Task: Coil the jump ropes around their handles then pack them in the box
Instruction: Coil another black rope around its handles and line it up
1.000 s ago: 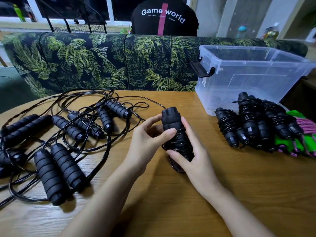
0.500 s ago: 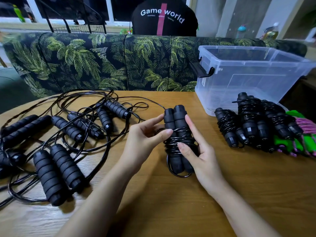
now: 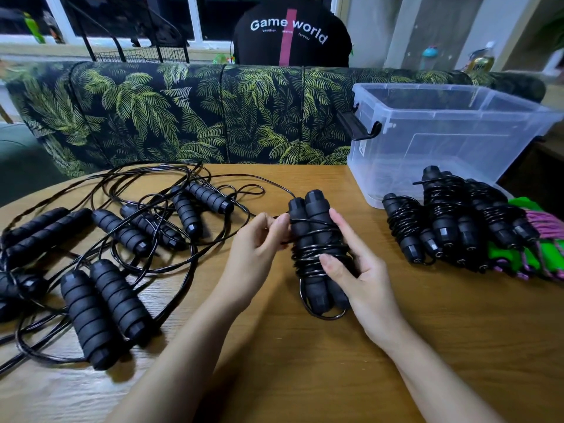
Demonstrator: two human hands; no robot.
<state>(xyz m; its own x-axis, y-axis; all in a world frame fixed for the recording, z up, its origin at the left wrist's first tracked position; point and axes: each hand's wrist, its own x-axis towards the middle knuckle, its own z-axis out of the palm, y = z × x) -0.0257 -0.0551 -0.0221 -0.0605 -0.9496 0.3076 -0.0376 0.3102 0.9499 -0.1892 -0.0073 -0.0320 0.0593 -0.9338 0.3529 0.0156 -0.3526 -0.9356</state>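
Partly hidden: the lower fingers of the right hand (image 3: pixel 360 279) go out of sight behind the black jump rope (image 3: pixel 317 236) with two ribbed foam handles
Cut off: the picture's left edge cuts the outermost of the loose black jump ropes (image 3: pixel 122 233), and the right edge cuts a green and pink rope bundle (image 3: pixel 537 248)
Hard to make out: a thin cord runs from the tangle to the top of the held handles, and whether it belongs to them I cannot tell
Held rope: its handles lie side by side and nearly upright, just above the round wooden table (image 3: pixel 305 377) at its middle; glossy cord is wound many times round their middle and one loop hangs below their lower ends
Left hand (image 3: pixel 256 257): thumb and fingertips pinch the cord just left of the handles, near their upper part
Right hand: grips the bundle from the right, thumb pressed on the coils, forefinger stretched up along the handle
Loose ropes: a tangle of cords and foam handles spread over the table's left half
Wound black bundles (image 3: pixel 445 218): several lie in a row on the table, right of the hands
Clear plastic box (image 3: pixel 457 141): stands lidless at the table's far right, just behind the wound bundles, a black latch on its left end
Behind: a leaf-print sofa back (image 3: pixel 152 117) and a person in a black top (image 3: pixel 290 35), seen from the back
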